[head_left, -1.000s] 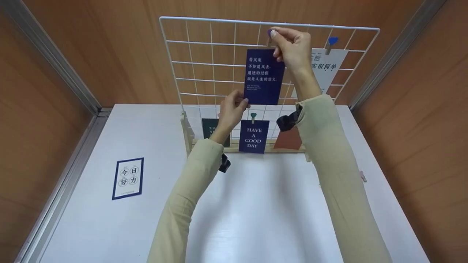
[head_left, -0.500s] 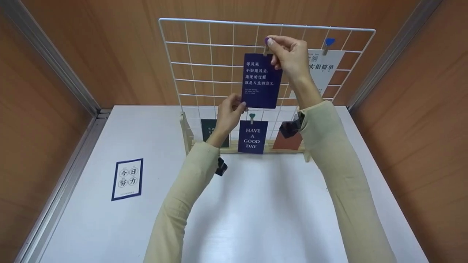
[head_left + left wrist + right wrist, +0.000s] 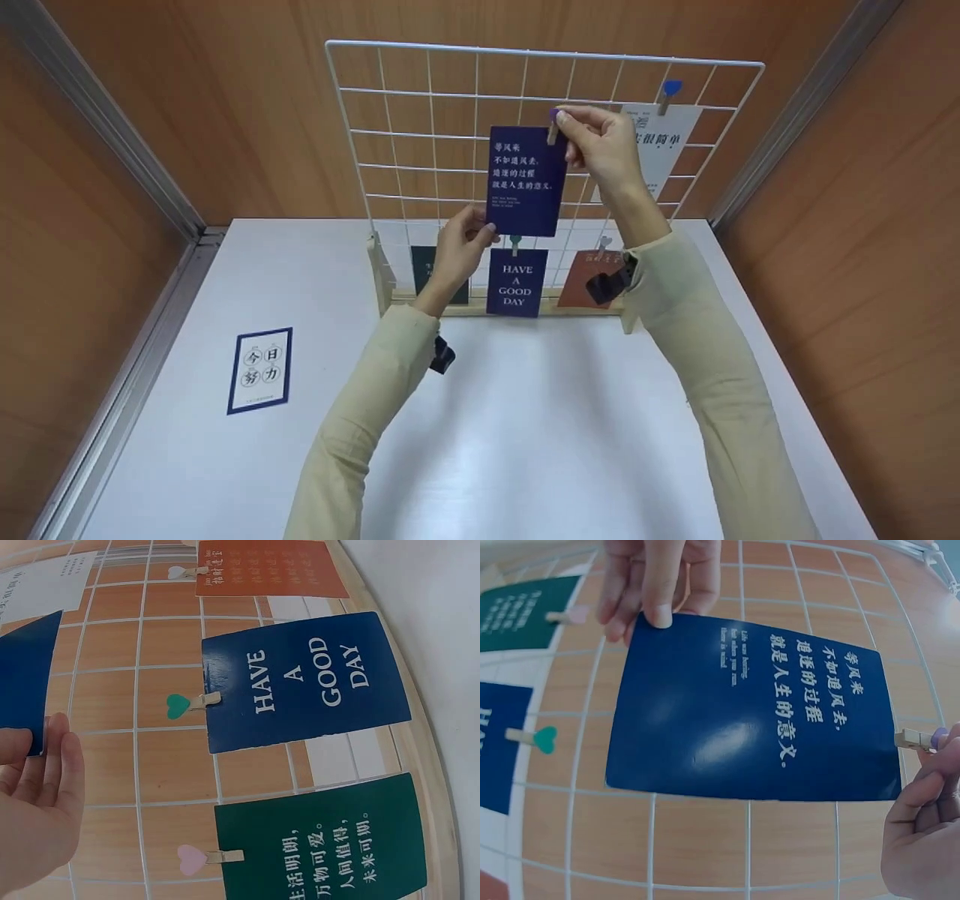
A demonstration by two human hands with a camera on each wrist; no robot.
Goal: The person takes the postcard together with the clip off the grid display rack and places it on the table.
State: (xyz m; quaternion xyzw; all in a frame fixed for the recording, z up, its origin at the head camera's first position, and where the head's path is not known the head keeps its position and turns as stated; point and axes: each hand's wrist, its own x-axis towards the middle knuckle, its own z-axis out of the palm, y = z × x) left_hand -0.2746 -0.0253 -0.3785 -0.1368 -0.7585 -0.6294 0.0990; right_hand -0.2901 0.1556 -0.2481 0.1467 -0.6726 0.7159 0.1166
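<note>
Head view: the blue card point(image 3: 525, 184) stands upright before the upper half of the white grid point(image 3: 450, 49), near its middle from side to side. Its top edge sits below the grid's top bar, and a wide stretch of mesh lies between its left edge and the grid's left side.

The left hand point(image 3: 459, 244) pinches the card's lower left corner between thumb and fingers. The right hand point(image 3: 609, 146) pinches the purple peg point(image 3: 553, 133) by its coloured end, and the peg's wooden tip meets the card's top edge near the right corner. Whether the tip also catches a wire cannot be told.

Just right of that hand, the white card point(image 3: 667, 150) hangs from the blue peg point(image 3: 673, 88); the hand hides part of its left edge.

Below, the GOOD DAY card point(image 3: 516, 281) hangs from its green peg point(image 3: 178, 706), with rows of mesh between that peg and the left hand in the left wrist view. On either side, near it, hang the green card point(image 3: 322, 840) and the red card point(image 3: 270, 568), with gaps between their edges.

The bordered card point(image 3: 260, 371) lies on the table point(image 3: 480, 435), well left of the grid's foot.
</note>
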